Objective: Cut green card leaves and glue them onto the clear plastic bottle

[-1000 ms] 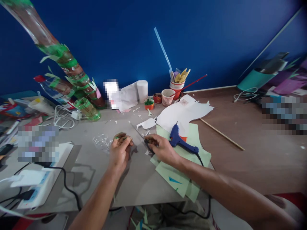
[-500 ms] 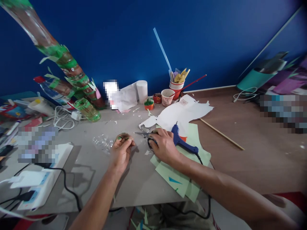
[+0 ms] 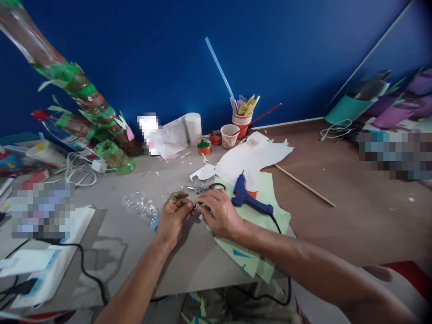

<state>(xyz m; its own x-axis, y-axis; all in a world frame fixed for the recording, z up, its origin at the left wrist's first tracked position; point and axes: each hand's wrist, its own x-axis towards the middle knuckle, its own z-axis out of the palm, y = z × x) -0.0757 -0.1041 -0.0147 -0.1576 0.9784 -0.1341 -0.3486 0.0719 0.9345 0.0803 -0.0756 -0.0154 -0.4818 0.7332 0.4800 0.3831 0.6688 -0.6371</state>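
My left hand (image 3: 173, 220) is closed in a pinch over the table, its fingertips on something small and dark that I cannot make out. A bit of green shows at its fingers. Touching or almost touching those fingertips, the fingers of my right hand (image 3: 219, 213) are pinched together too; what they hold is hidden. Just beyond my right hand lie scissors (image 3: 216, 186) with dark handles. To its right, a blue glue gun (image 3: 251, 198) rests on pale green paper (image 3: 278, 211). Left of my left hand lies a clear plastic bottle piece (image 3: 141, 208).
White cut paper (image 3: 249, 157) and a wooden stick (image 3: 305, 185) lie at the right. Paint cups (image 3: 203, 146), a paper cup (image 3: 229, 136) and a white roll (image 3: 193, 128) stand by the wall. A painted bottle trunk (image 3: 97, 105) and a power strip (image 3: 69, 261) are on the left.
My right hand has let go of the scissors, which now lie on the table, and has moved left and nearer to meet my left hand. The view has shifted slightly right.
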